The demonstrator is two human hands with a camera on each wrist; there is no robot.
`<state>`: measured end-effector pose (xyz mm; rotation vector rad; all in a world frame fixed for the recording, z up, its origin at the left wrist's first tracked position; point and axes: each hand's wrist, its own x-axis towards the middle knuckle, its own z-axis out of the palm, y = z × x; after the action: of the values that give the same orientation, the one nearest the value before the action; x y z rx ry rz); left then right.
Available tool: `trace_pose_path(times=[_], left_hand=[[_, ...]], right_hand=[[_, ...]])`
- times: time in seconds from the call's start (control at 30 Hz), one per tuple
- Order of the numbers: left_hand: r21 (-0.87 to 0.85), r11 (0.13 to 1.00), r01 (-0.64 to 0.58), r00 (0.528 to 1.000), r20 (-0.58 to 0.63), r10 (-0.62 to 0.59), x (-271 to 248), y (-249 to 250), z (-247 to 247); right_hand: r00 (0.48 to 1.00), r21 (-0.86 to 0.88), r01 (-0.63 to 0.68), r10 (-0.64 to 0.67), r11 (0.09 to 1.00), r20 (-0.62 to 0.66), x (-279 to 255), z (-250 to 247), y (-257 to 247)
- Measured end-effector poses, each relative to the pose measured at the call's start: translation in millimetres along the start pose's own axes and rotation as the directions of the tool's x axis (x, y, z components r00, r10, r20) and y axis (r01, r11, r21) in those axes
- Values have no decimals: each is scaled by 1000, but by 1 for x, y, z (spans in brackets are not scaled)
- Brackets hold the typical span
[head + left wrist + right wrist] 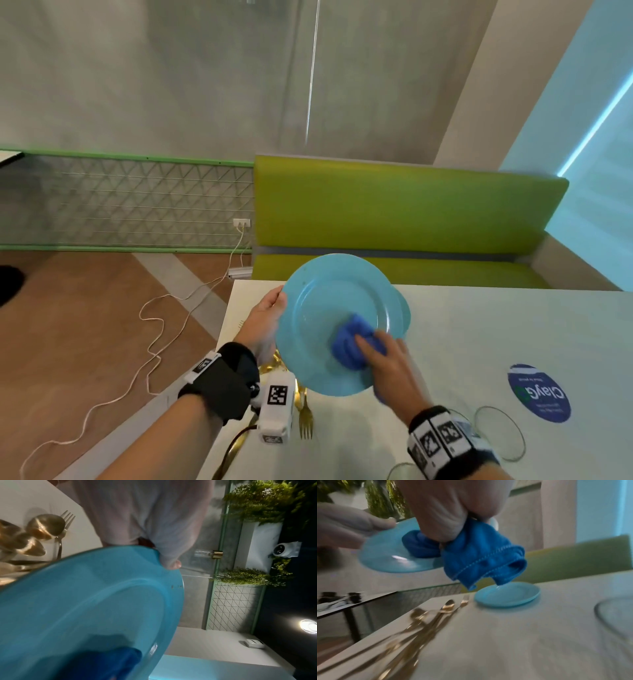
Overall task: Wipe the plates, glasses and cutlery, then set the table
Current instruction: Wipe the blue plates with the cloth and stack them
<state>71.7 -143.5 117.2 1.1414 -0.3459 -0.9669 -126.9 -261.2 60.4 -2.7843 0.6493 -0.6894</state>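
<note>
Left hand grips the tilted blue plate by its rim; right hand fingers bunch the blue cloth against its lower face

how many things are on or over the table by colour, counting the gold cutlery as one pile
Light blue: 2, the held plate and the small plate on the table
Dark blue: 1, the cloth
Gold: 1, the cutlery pile
Clear: 2, the glass pieces
Total: 6
</note>
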Motion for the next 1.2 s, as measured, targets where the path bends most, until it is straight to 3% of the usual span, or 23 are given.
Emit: trace_pose_path(times=[0.07,0.1,0.23,0.27,0.33,0.43,0.5,0.57,0.63,0.73,0.8,0.93,1.03,1.1,1.13,1.2], left_hand=[[-9,1000,3,1000,26,-3,-1,1,5],[-23,1000,1,999,39,-1,-1,0,9],[-98,995,27,994,107,-17,1,-12,24],[-120,992,38,993,117,-24,2,-15,25],[-154,986,55,994,104,-39,3,-19,25],[-138,990,31,999,44,-26,3,-18,18],[-111,993,26,999,30,-23,3,-16,12],[-101,994,39,999,24,-37,4,-12,9],[-75,996,49,998,34,-47,6,-9,9],[-46,998,53,996,77,-49,7,-7,17],[-32,998,54,992,113,-51,9,-8,24],[7,999,53,985,164,-53,13,-9,34],[-42,998,43,982,188,-34,12,-11,32],[-44,998,41,982,185,-32,12,-12,29],[-35,999,41,983,179,-34,12,-12,29],[0,999,45,984,174,-44,11,-10,29]], right_hand=[[972,-33,-201,195,979,-131,26,-12,5],[954,-48,-237,224,970,-198,39,-19,1],[952,-146,-105,57,984,-300,66,-19,-29],[959,-185,-34,-20,982,-282,63,-12,-40],[982,-232,100,-134,967,-132,43,6,-54],[975,-196,217,-203,956,88,0,17,-41],[966,-233,256,-237,938,107,-16,10,-25],[978,-287,207,-208,935,25,-13,-3,-7],[989,-298,40,-79,954,-122,5,-18,13],[935,-157,-235,179,959,-307,44,-36,21],[905,-84,-305,261,949,-335,68,-40,11],[934,-87,-189,152,978,-323,89,-28,-23],[977,-203,35,-77,979,-201,82,-17,-41],[972,-270,120,-167,956,-162,82,-20,-35],[970,-265,100,-153,959,-186,84,-24,-29],[949,-129,-96,52,987,-311,89,-31,-20]])
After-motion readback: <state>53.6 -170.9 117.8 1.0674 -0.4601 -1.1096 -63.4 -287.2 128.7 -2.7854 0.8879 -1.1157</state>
